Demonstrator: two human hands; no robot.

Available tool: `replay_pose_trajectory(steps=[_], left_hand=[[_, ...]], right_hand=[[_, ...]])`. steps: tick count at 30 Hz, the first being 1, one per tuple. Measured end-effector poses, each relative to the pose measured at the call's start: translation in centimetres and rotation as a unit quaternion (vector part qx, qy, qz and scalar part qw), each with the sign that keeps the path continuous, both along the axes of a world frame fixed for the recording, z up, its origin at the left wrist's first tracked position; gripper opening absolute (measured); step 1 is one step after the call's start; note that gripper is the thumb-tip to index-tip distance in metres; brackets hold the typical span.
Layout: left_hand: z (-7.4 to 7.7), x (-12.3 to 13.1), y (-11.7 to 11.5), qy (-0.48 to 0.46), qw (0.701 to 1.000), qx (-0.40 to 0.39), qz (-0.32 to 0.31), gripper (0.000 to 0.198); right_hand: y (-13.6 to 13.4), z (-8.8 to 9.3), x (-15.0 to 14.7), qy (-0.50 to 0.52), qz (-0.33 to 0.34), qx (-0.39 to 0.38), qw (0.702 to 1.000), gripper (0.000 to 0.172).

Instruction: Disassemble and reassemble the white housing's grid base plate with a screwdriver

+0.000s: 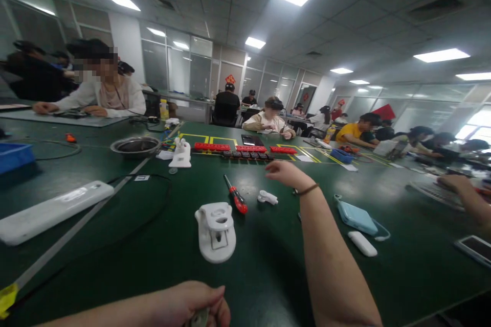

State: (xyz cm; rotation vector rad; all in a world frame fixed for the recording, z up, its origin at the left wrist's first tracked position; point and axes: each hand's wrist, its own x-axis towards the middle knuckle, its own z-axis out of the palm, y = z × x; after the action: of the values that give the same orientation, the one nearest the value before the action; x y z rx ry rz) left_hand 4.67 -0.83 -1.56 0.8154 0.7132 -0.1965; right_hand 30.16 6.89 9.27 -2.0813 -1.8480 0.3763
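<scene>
Low in the view, my left hand is closed around a small grey-green round part, mostly hidden by the fingers. My right hand reaches forward, fingers bent down and together beside the black compartment strip; whatever they pinch, if anything, is hidden. Between my arms lie a white plastic housing with oval openings, a red-and-black screwdriver and a small white plastic piece. Red compartment trays stand in a row behind the black strip.
A metal bowl, another white plastic assembly and a long white device are on the left. At right lie a light-blue power bank, a white oblong case and a phone. Another person's hand is far right.
</scene>
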Motion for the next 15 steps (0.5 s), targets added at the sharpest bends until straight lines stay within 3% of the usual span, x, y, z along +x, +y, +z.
replay_pose_trajectory(steps=[3,5,8,10,13,15], left_hand=[[0.9,0.4,0.1,0.035,0.999,-0.003,0.007,0.052],[1.0,0.5,0.1,0.042,0.999,0.012,0.014,0.054],[0.8,0.4,0.3,0.048,0.998,0.026,0.016,0.054],[0.8,0.5,0.5,0.057,0.998,0.031,0.016,0.053],[0.8,0.6,0.6,0.067,0.997,0.029,0.017,0.053],[0.8,0.6,0.6,0.059,0.998,0.020,0.016,0.054]], right_hand=[[2.7,-4.2,2.4,-0.017,-0.039,-0.101,0.994,0.010],[3.5,-5.8,2.7,-0.009,-0.048,-0.121,0.991,0.011],[3.8,-5.7,1.3,0.032,-0.023,-0.079,0.996,0.007],[3.8,-5.0,-1.0,0.076,0.021,-0.033,0.996,0.015],[3.5,-4.9,-5.3,0.172,0.137,-0.008,0.975,0.027],[3.3,-5.7,-7.5,0.235,0.215,-0.018,0.948,0.026]])
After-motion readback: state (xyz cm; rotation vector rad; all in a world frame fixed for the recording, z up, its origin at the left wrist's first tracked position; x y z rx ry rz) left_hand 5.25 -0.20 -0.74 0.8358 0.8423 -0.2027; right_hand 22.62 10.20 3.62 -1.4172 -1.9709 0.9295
